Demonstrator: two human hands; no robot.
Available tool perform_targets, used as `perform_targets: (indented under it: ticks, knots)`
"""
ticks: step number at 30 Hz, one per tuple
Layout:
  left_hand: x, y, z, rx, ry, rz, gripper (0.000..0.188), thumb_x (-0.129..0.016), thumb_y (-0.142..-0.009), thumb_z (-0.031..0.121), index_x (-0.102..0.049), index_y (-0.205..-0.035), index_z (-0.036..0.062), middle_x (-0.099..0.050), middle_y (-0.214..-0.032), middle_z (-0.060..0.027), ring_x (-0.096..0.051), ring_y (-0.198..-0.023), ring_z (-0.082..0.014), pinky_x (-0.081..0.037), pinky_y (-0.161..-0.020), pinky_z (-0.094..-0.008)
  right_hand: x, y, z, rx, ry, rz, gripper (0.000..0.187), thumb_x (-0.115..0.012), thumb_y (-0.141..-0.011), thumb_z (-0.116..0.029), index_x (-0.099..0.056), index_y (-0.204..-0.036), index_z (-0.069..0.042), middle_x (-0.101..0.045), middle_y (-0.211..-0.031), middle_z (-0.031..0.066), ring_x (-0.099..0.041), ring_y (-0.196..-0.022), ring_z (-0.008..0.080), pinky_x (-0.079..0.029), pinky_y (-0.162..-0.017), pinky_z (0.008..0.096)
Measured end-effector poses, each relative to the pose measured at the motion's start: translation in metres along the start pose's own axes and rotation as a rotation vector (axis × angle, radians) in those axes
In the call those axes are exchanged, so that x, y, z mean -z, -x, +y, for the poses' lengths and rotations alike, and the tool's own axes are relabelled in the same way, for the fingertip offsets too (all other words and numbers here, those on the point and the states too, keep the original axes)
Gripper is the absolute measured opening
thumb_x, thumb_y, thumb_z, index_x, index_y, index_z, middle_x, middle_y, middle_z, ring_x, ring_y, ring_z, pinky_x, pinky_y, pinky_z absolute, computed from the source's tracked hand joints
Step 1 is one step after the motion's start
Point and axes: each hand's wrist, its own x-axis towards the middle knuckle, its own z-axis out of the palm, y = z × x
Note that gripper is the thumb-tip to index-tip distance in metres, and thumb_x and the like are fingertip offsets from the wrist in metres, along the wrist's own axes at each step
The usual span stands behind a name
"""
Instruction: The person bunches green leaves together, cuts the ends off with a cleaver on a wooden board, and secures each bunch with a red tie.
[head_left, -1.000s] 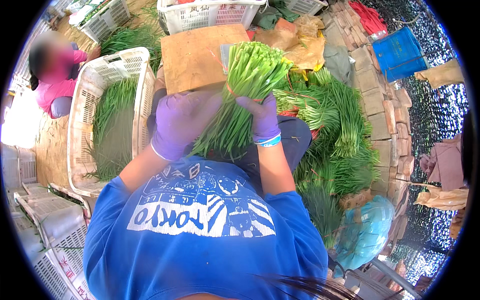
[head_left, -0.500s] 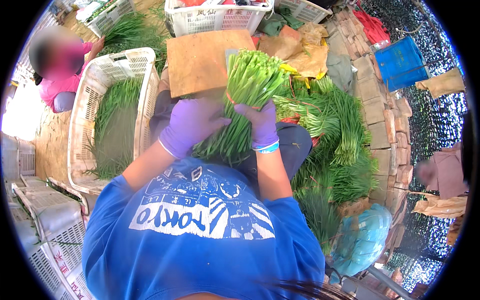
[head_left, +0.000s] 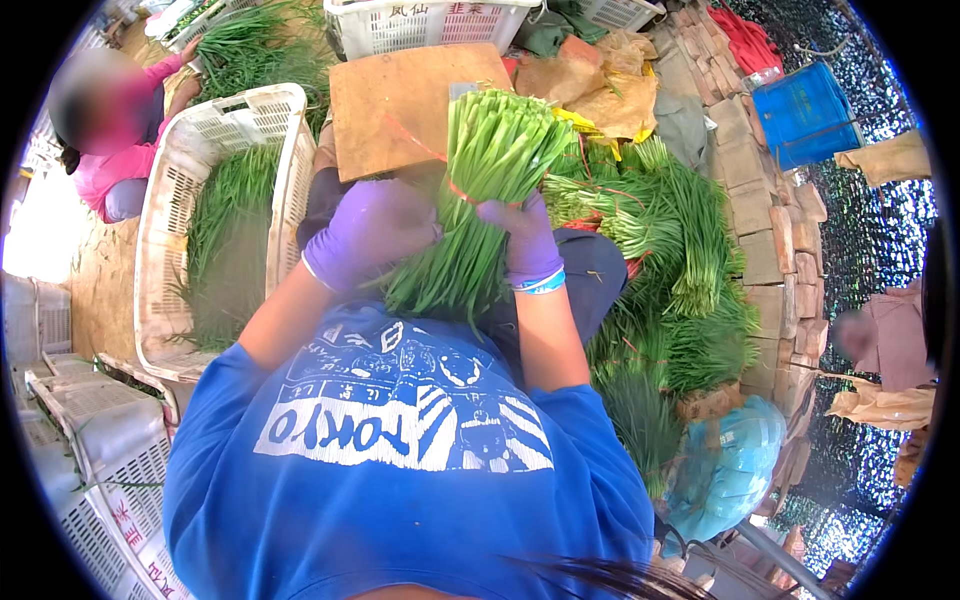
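Note:
A thick bundle of garlic chives (head_left: 500, 150) stands tilted over my lap, pale cut ends up and green leaves down. My right hand (head_left: 525, 235) is closed on the bundle's right side, thumb across the front. A red tie (head_left: 455, 190) crosses the stalks near that thumb, and a loose length of it sticks out to the upper left. My left hand (head_left: 375, 230) is closed in a fist at the bundle's left side, slightly blurred. What its fingers pinch is hidden. Both hands wear purple gloves.
A wooden board (head_left: 410, 100) lies ahead. At left stands a white crate (head_left: 150, 270) holding loose chives. Tied chive bundles (head_left: 690, 270) pile up at right, beside a brick edging (head_left: 755, 240) and a blue bucket (head_left: 805, 115). A co-worker in pink (head_left: 110, 180) squats at far left.
My left hand has drawn slightly left and closed up. A loose length of red tie now shows above it. The co-worker's arm has reached farther up.

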Motion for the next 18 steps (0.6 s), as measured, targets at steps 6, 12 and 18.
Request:
perform_targets:
  ticks: [6, 12, 18]
  knots:
    - [-0.009, 0.002, 0.02, -0.077, -0.365, 0.387, 0.014, -0.067, -0.068, 0.008, -0.061, -0.08, 0.0065, -0.061, -0.062, -0.0042, -0.05, -0.042, -0.0175, -0.041, -0.046, -0.0285, 0.006, -0.004, 0.008, 0.009, 0.128, 0.134, 0.043, -0.061, -0.065, -0.009, -0.055, -0.107, -0.001, -0.061, -0.099, 0.0085, -0.058, -0.089, 0.0183, -0.045, -0.082, 0.032]
    - [-0.004, 0.006, 0.021, -0.079, -0.475, 0.286, 0.01, -0.066, -0.07, 0.015, -0.063, -0.077, 0.0097, -0.055, -0.053, -0.0045, -0.049, -0.041, -0.0205, -0.038, -0.044, -0.0317, 0.005, -0.001, 0.007, -0.039, -0.033, 0.154, 0.037, -0.067, -0.065, -0.002, -0.057, -0.101, -0.003, -0.062, -0.094, 0.0051, -0.058, -0.086, 0.0146, -0.044, -0.08, 0.0281]
    - [-0.011, 0.006, 0.007, 0.12, -0.339, -0.039, 0.024, -0.07, -0.066, 0.032, -0.061, -0.065, 0.0091, -0.053, -0.051, -0.0064, -0.051, -0.045, -0.0251, -0.039, -0.046, -0.033, 0.004, -0.003, 0.01, -0.007, 0.03, 0.192, 0.037, -0.067, -0.065, 0.0, -0.057, -0.1, -0.002, -0.062, -0.094, 0.0046, -0.058, -0.084, 0.0132, -0.045, -0.078, 0.0274]
